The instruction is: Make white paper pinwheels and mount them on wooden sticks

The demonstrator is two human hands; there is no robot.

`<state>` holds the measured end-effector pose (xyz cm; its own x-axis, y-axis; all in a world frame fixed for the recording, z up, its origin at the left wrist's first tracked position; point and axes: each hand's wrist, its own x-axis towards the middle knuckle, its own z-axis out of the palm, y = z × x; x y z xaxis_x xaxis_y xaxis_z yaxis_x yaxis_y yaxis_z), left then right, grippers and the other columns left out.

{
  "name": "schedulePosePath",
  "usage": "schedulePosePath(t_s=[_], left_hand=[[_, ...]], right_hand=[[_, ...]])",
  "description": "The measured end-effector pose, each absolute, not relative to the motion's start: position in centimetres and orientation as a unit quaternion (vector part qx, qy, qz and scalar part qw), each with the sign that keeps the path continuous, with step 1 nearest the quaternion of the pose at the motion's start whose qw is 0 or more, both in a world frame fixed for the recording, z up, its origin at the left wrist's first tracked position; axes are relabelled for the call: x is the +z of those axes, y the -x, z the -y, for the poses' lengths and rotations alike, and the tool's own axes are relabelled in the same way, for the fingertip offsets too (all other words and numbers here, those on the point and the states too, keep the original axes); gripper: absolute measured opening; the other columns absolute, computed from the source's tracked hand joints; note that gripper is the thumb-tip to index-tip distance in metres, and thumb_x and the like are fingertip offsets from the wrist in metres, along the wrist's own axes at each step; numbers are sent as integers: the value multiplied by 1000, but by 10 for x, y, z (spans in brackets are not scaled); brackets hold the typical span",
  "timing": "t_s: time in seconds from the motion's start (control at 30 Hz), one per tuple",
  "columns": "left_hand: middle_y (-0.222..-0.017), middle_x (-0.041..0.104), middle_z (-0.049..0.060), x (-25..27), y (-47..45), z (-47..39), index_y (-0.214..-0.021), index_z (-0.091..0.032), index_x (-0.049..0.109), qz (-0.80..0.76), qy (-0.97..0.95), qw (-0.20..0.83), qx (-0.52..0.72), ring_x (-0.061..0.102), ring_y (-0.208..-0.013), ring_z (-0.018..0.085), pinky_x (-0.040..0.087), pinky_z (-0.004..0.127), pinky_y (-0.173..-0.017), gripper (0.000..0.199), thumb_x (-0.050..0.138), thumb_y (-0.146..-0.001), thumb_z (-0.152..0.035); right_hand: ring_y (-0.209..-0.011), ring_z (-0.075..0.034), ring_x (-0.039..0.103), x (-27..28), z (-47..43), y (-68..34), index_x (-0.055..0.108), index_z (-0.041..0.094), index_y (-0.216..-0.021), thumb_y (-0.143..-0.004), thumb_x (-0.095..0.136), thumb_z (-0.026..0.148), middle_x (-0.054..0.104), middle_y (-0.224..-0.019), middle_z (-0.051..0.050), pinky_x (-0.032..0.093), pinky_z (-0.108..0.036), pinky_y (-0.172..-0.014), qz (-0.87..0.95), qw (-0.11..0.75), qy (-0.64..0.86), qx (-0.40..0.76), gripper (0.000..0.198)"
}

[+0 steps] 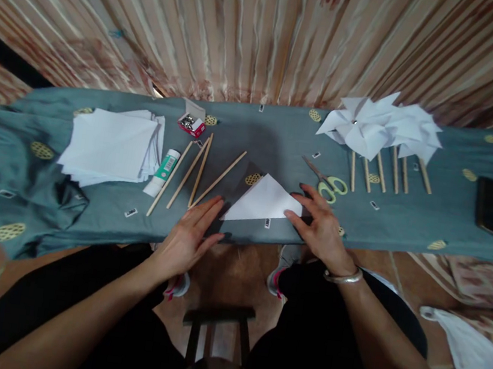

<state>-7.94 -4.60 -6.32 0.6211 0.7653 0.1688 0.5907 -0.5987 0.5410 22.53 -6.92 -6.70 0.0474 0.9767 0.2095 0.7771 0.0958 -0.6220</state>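
A folded white paper (258, 203) lies on the desk (281, 125) near the centre of the frame. The hands are apart: the left hand (189, 234), fingers extended, is just beside the paper's left corner; the right hand (323, 228) touches its right end, whether pinching I cannot tell.

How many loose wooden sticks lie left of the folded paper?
4: first stick beside the glue stick; second stick and third stick, far ends close together; fourth stick slanting, nearest the folded paper.
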Motion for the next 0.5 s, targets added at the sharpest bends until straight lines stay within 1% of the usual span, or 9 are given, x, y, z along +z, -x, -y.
schedulePosePath(t_s=[0.1, 0.17, 0.23, 0.33, 0.4, 0.5], left_hand=[[-148, 43, 19, -59, 76, 42, -145, -13, 37, -431, -829, 288, 210, 42, -137, 28, 36, 48, -112, 59, 42, -95, -44], [-146, 46, 17, -56, 73, 38, -142, -13, 41, -461, -791, 334, 226, 43, -136, 29, 34, 49, -113, 60, 41, -94, -48], [-144, 49, 17, -52, 69, 35, -141, -13, 44, -487, -749, 377, 245, 45, -134, 29, 33, 49, -113, 62, 41, -92, -52], [-141, 52, 18, -47, 62, 30, -141, -12, 44, -486, -702, 442, 275, 48, -132, 30, 34, 49, -112, 69, 51, -87, -55], [-137, 56, 18, -43, 56, 27, -142, -12, 42, -459, -683, 492, 284, 52, -127, 31, 38, 49, -109, 76, 60, -81, -54], [-130, 62, 18, -36, 46, 26, -142, -15, 42, -418, -661, 563, 269, 58, -120, 31, 42, 49, -104, 87, 75, -69, -47]], right_hand=[[-127, -26, 52, -66, 67, -223, 68, 20, -97, -86, 60, 38, 53, -140, -12, 41, -46, -104, 658, 350, 635, 206, 22], [-128, -25, 52, -63, 67, -223, 67, 21, -88, -85, 60, 32, 55, -138, -11, 38, -47, -107, 645, 379, 623, 229, 14], [-131, -25, 49, -59, 65, -223, 67, 21, -82, -83, 61, 30, 54, -139, -11, 34, -48, -109, 634, 404, 614, 241, 11], [-134, -25, 46, -53, 62, -222, 67, 21, -79, -82, 62, 28, 53, -140, -10, 32, -48, -110, 627, 428, 601, 250, 9], [-133, -25, 47, -51, 59, -222, 67, 21, -79, -82, 63, 27, 53, -140, -10, 32, -48, -110, 625, 442, 592, 251, 8], [-134, -25, 46, -49, 55, -222, 67, 21, -81, -82, 62, 25, 52, -140, -10, 32, -47, -110, 624, 460, 583, 245, 6]])
